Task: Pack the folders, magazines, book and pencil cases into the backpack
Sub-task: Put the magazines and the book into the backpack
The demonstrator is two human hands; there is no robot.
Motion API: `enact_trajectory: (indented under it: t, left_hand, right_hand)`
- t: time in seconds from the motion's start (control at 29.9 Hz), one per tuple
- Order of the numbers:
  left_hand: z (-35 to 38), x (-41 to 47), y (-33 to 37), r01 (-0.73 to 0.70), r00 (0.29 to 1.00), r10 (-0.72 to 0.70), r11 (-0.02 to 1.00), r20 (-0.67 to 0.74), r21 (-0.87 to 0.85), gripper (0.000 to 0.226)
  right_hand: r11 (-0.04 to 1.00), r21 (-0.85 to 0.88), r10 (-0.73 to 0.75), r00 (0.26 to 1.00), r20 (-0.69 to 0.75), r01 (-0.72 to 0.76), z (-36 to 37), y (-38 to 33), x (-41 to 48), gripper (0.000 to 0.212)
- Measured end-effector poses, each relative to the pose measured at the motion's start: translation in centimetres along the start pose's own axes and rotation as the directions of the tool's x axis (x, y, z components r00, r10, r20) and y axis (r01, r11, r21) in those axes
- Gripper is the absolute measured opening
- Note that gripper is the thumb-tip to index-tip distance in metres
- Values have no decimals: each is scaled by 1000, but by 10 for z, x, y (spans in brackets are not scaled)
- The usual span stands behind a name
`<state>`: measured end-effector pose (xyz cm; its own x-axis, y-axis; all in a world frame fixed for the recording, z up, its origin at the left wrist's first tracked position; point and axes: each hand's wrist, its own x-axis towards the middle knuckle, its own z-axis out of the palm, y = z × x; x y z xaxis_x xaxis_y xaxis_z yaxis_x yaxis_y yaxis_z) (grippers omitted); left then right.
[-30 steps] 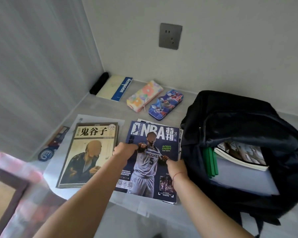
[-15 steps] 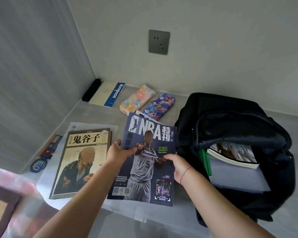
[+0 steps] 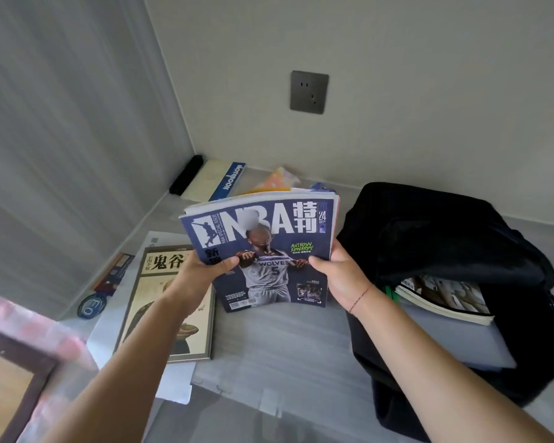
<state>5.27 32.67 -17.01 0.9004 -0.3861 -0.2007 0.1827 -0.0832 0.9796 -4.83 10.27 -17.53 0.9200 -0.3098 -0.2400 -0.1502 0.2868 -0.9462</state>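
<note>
I hold a stack of magazines (image 3: 269, 238) upright above the table, a blue NBA issue in front. My left hand (image 3: 205, 270) grips its left edge and my right hand (image 3: 339, 276) its right edge. The black backpack (image 3: 454, 238) lies open on the right, with a magazine (image 3: 445, 298), a grey folder (image 3: 454, 343) and a green edge inside. A brown book (image 3: 173, 318) lies flat on the left, on top of a clear folder (image 3: 173, 388). Behind the stack, a floral pencil case (image 3: 279, 180) and a blue one (image 3: 322, 187) are mostly hidden.
A cream notebook (image 3: 215, 180) with a blue band and a black roll (image 3: 186, 174) lie in the back left corner. A badge with a lanyard (image 3: 92, 306) sits at the left wall. A power socket (image 3: 309, 92) is on the back wall. A pink-checked item (image 3: 29, 334) fills the lower left.
Both hands lifted the magazine stack off the table and tilted it upright. It now hides most of the two pencil cases. The camera view has tilted upward.
</note>
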Motion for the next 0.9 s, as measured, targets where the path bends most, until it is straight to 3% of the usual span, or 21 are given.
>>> enact_trajectory:
  t: [0.2, 0.3, 0.4, 0.47, 0.53, 0.67, 0.77, 0.84, 0.9]
  left_hand:
    - [3, 10, -6, -3, 998, 3, 1000, 56, 2, 35]
    - [5, 12, -11, 55, 998, -55, 998, 31, -3, 35]
    - [11, 12, -5, 80, 996, -79, 996, -35, 28, 28]
    - [14, 12, 7, 82, 995, -80, 995, -51, 50, 21]
    - [23, 6, 22, 112, 994, -112, 994, -21, 16, 14]
    - [73, -22, 37, 252, 962, -242, 965, 126, -66, 5]
    - [132, -33, 34, 286, 922, -306, 951, 237, 115, 19]
    - [165, -31, 27, 179, 943, -257, 928, 213, 328, 39]
    - [205, -33, 19, -108, 976, -35, 781, 216, 615, 49]
  right_hand:
    - [997, -48, 62, 998, 24, -61, -9, 7, 1, 33]
    - [980, -159, 119, 993, -10, -119, -6, 14, 1, 27]
    - [936, -347, 42, 997, -64, -62, -5, 13, -2, 18]
    - [911, -413, -11, 1000, -20, 2, -7, 4, -12, 18]
    - [948, -317, -31, 999, 32, 40, -15, -5, -31, 23]
    - [1000, -19, -8, 1000, 10, 8, -67, -18, -78, 54]
    - [996, 91, 29, 995, -97, -21, -120, -21, -116, 79]
    - [989, 136, 73, 983, -169, -50, -146, -15, -137, 48]
    - [978, 196, 123, 960, -250, -74, -180, -8, -172, 30]
